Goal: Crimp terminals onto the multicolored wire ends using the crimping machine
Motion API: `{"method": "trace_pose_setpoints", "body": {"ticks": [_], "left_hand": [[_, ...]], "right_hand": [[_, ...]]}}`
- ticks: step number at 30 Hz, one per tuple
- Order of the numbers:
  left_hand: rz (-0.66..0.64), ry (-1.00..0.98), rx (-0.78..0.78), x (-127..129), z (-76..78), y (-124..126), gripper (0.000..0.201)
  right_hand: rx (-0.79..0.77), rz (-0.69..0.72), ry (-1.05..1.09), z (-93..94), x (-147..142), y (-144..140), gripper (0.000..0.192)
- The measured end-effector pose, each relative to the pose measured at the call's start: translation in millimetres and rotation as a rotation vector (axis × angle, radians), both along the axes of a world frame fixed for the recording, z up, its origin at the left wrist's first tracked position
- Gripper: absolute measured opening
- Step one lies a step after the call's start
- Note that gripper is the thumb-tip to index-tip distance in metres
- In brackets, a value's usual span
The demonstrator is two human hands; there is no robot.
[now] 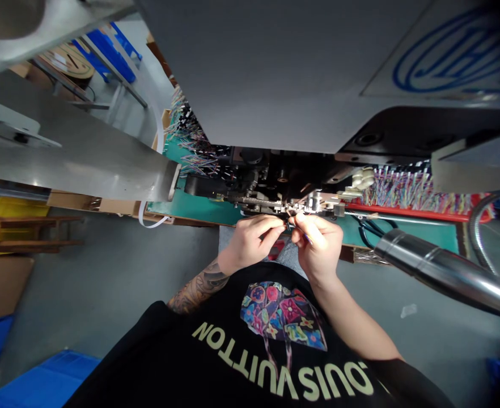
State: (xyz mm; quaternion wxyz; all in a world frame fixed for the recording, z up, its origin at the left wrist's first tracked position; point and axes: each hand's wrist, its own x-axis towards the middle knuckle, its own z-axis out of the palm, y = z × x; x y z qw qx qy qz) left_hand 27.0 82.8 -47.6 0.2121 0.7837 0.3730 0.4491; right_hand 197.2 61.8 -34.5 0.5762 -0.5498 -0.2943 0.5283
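Note:
At the front of the machine, my left hand (254, 241) and my right hand (321, 245) meet, fingertips almost touching. My left fingers pinch a small black piece (288, 225) that looks like a connector housing. Between my right thumb and fingers is a thin wire (309, 240), its end poking out below the thumb. Fingers cover most of both pieces, so whether they are joined cannot be seen. Just beyond the fingertips are the metal working parts (313, 201) of the machine.
A large grey machine housing (267, 73) overhangs my hands. Bundled wires with black ends (199, 161) lie on the green bench (211, 209) at left. More wires fill a red tray (428, 212) at right, near dark-handled pliers (371, 226) and a metal tube (437, 266).

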Motion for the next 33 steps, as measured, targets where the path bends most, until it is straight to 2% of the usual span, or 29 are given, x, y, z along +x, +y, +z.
{"method": "trace_pose_setpoints", "body": {"ticks": [3, 9, 16, 24, 28, 30, 33], "left_hand": [[0.021, 0.001, 0.023, 1, -1.8, 0, 0.013], [-0.117, 0.003, -0.126, -5, 6.6, 3, 0.015], [-0.015, -0.012, -0.029, -1, 2.4, 0, 0.012], [0.054, 0.005, 0.014, 3, -0.1, -2, 0.013], [0.054, 0.024, 0.036, 2, -1.9, -2, 0.015], [0.047, 0.027, 0.032, 0, -2.1, -2, 0.017], [-0.014, 0.023, -0.011, -4, 0.0, 0, 0.020]], "right_hand": [[0.013, -0.015, 0.001, 0.0, 0, 1, 0.033], [0.006, 0.139, -0.014, -2.6, 9, 1, 0.037], [0.014, -0.014, 0.000, -2.2, 1, 1, 0.031], [0.002, -0.051, 0.028, 1.6, -5, 5, 0.038], [0.005, -0.061, 0.004, 1.9, -5, 5, 0.035], [-0.004, -0.031, 0.004, 2.1, -4, 5, 0.034], [-0.022, 0.094, 0.040, 2.8, 1, 5, 0.036]]}}
